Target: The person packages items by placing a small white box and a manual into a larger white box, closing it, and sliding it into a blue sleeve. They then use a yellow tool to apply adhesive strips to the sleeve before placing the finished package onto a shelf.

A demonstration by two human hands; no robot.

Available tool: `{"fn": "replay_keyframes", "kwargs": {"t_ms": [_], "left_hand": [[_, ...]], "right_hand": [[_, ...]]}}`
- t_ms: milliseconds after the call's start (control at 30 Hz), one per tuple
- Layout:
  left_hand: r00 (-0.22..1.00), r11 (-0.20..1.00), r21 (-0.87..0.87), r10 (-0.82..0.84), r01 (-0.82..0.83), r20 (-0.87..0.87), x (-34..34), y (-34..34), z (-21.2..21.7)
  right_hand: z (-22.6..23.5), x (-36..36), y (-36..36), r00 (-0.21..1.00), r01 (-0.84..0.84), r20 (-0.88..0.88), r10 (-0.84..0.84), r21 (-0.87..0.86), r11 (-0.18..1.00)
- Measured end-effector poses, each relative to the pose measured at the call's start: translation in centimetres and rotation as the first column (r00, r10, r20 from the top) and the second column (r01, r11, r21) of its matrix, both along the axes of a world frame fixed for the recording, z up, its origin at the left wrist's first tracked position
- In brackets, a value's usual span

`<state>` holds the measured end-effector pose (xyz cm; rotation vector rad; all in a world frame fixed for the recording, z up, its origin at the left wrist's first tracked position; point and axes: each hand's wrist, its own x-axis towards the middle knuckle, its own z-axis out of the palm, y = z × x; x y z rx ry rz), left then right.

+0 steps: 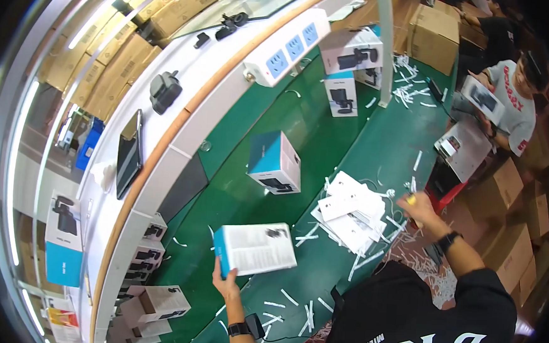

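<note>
A white and blue box [256,248] is held up over the green counter [248,198] by the left hand [225,283], whose grip is closed on the box's lower near edge, thumb on the white face. The box is tilted, its blue end toward the left. A dark watch [238,328] is worn on that wrist.

The right hand [415,207] is stretched out to the right, above the counter's far side, just beside a stack of white leaflets [351,212]. Something small and yellow [412,199] is pinched in its closed grip; what it is cannot be told. A dark band [448,240] is seen on this wrist too.

Another box [275,163] stands alone in the middle of the counter, well apart from the held one. Two more boxes [350,69] stand further back, near a white power strip [287,46] fixed to the shelf edge. White paper strips [292,297] are scattered over the counter. Small boxes [153,305] are stacked at the lower left. At the upper right a seated person [511,101] is seen holding a box, with cardboard cartons [508,249] nearby.
</note>
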<state>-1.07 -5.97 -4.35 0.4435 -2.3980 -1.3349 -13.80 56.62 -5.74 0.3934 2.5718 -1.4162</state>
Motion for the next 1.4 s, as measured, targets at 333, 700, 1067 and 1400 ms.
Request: {"fn": "replay_keyframes", "kwargs": {"t_ms": [333, 700, 1067, 1400], "left_hand": [[0.891, 0.340, 0.935, 0.448, -0.099, -0.069, -10.5, 3.5, 5.1], [0.859, 0.723, 0.690, 0.369, -0.026, -0.354, -24.3, 8.1, 16.3], [0.959, 0.961, -0.272, -0.040, -0.040, -0.280, -33.0, 19.7, 20.5], [0.903, 0.978, 0.093, 0.208, -0.186, -0.376, -28.2, -4.4, 11.7]], "right_hand": [[-7.3, 1.4, -3.6, 0.899, 0.085, 0.434, 0.067, -0.323, 0.942], [-4.6, -5.0, -5.3, 0.813, -0.317, 0.452, 0.367, -0.185, 0.930], [-6.5, -3.0, -4.2, 0.889, -0.184, 0.358, 0.286, -0.293, 0.938], [-8.4, 0.8, -7.9, 0.874, -0.275, 0.221, 0.433, -0.510, 0.815]]}}
